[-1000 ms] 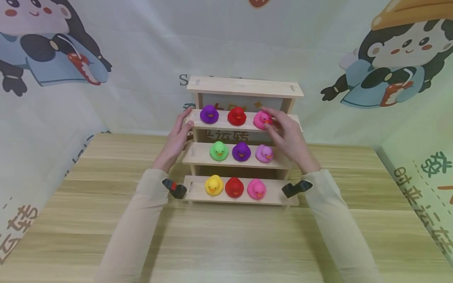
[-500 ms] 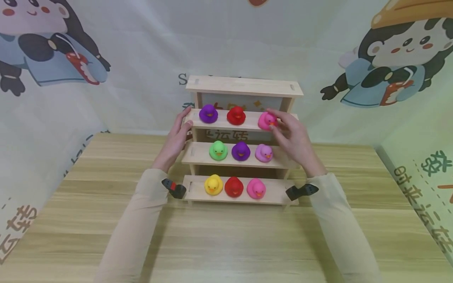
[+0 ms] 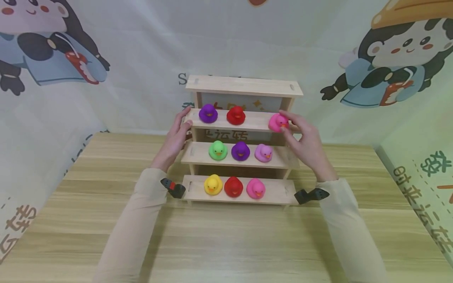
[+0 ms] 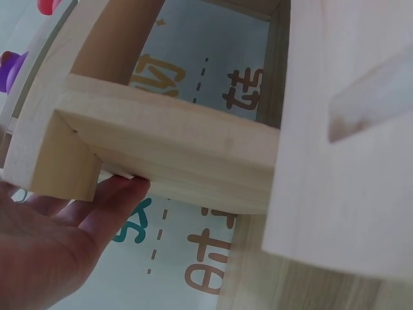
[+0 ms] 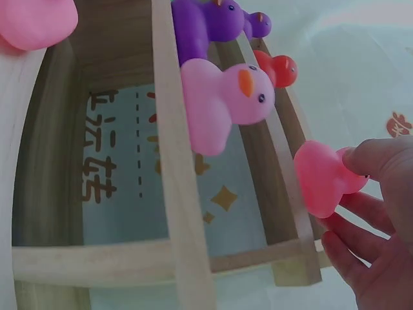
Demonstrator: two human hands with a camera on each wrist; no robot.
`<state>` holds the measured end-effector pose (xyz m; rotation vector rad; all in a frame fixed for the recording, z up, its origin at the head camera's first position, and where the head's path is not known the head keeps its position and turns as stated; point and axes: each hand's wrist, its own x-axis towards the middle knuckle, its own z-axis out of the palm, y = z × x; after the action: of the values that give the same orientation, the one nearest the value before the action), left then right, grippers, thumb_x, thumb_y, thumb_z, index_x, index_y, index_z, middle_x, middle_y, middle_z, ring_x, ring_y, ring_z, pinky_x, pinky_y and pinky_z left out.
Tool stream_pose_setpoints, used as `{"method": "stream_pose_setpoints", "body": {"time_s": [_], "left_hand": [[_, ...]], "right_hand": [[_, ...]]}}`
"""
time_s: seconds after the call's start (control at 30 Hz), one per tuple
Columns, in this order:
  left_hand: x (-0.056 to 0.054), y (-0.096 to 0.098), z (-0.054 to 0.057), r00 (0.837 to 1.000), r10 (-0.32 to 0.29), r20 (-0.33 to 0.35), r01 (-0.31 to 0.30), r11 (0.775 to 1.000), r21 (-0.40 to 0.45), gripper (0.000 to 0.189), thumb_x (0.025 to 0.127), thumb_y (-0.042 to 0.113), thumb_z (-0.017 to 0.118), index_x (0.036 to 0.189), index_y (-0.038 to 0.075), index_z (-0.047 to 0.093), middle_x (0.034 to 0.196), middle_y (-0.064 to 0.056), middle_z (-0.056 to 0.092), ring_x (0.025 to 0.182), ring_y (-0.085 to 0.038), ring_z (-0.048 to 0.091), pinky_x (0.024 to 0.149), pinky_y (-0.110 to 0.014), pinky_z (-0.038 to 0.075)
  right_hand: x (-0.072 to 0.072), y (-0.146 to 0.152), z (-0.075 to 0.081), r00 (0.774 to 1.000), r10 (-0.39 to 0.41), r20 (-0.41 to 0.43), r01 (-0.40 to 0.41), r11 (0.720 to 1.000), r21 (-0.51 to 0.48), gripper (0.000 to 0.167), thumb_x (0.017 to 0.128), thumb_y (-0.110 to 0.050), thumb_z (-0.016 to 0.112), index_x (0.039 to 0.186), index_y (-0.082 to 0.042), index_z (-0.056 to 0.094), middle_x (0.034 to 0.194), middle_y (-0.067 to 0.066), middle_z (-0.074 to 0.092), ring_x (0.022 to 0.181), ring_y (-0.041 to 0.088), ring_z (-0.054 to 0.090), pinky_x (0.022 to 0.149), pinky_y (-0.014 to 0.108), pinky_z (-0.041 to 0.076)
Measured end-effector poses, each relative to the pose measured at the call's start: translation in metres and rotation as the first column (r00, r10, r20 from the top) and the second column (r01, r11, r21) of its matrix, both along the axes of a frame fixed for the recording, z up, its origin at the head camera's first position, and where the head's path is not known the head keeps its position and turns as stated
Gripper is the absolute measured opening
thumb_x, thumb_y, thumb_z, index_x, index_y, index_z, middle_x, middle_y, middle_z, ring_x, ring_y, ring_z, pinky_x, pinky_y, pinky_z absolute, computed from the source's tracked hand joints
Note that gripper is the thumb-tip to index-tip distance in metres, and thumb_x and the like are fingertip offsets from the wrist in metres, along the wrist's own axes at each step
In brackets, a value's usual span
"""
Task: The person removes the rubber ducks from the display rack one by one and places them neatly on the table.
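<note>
In the head view my right hand (image 3: 306, 139) pinches a hot-pink rubber duck (image 3: 277, 122) between thumb and fingers near the right end of the second shelf from the top. The right wrist view shows this pink duck (image 5: 322, 175) at the board's edge. My left hand (image 3: 174, 137) holds the left end of the same board on the tiered wooden shelf (image 3: 256, 122); its fingers (image 4: 119, 200) touch the side frame. A purple duck (image 3: 208, 114) and a red duck (image 3: 236, 115) sit on that board too.
The tier below bears green (image 3: 218, 150), purple (image 3: 240, 151) and light-pink (image 3: 263, 153) ducks. On the lowest are yellow (image 3: 213, 184), red (image 3: 233, 187) and pink (image 3: 256, 188) ducks. The shelf stands on a wood-grain table (image 3: 226, 243) before a printed cloth backdrop (image 3: 148, 59).
My right hand has slid the hot-pink duck rightward along its board, away from the red duck. My left hand stays at the shelf's left end.
</note>
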<state>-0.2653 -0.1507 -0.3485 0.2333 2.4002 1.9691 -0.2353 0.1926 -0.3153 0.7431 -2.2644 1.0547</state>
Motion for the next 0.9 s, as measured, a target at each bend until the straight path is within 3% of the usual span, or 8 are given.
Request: {"method": "stream_pose_setpoints", "body": {"time_s": [0.23, 0.47, 0.7, 0.9], "left_hand": [[-0.001, -0.001, 0.004, 0.999, -0.013, 0.051, 0.012, 1.0, 0.024, 0.053, 0.104, 0.036, 0.035, 0.154, 0.034, 0.017, 0.154, -0.018, 0.025, 0.13, -0.045, 0.039, 0.103, -0.06, 0.033], [-0.002, -0.007, 0.01, 0.991, -0.074, 0.11, 0.068, 0.996, 0.055, 0.055, 0.104, 0.032, 0.036, 0.154, 0.033, 0.014, 0.152, -0.023, 0.024, 0.133, -0.045, 0.035, 0.105, -0.059, 0.031], [-0.006, -0.013, 0.016, 0.975, -0.138, 0.177, 0.124, 0.988, 0.09, 0.058, 0.103, 0.029, 0.039, 0.154, 0.03, 0.011, 0.151, -0.024, 0.024, 0.134, -0.044, 0.032, 0.108, -0.058, 0.026], [-0.007, -0.015, 0.019, 0.969, -0.163, 0.187, 0.144, 0.983, 0.114, 0.06, 0.103, 0.027, 0.04, 0.154, 0.028, 0.009, 0.15, -0.027, 0.028, 0.135, -0.044, 0.032, 0.109, -0.057, 0.024]], "right_hand": [[0.004, 0.012, 0.004, 0.998, -0.04, -0.046, 0.041, 0.999, 0.024, 0.041, 0.088, 0.005, 0.066, 0.128, 0.004, 0.058, 0.126, 0.018, 0.06, 0.114, 0.031, 0.056, 0.098, 0.046, 0.044], [0.01, 0.024, 0.006, 0.996, -0.071, -0.045, 0.073, 0.997, 0.026, 0.04, 0.087, 0.006, 0.065, 0.127, 0.006, 0.058, 0.124, 0.02, 0.061, 0.113, 0.032, 0.057, 0.097, 0.046, 0.044], [0.014, 0.037, 0.004, 0.994, -0.096, -0.046, 0.097, 0.995, 0.016, 0.04, 0.086, 0.008, 0.064, 0.125, 0.007, 0.059, 0.123, 0.02, 0.061, 0.111, 0.032, 0.057, 0.096, 0.035, 0.044], [0.02, 0.048, 0.0, 0.992, -0.128, -0.015, 0.128, 0.992, 0.022, 0.04, 0.087, 0.008, 0.064, 0.126, 0.006, 0.059, 0.123, 0.02, 0.061, 0.112, 0.034, 0.056, 0.097, 0.028, 0.042]]}}
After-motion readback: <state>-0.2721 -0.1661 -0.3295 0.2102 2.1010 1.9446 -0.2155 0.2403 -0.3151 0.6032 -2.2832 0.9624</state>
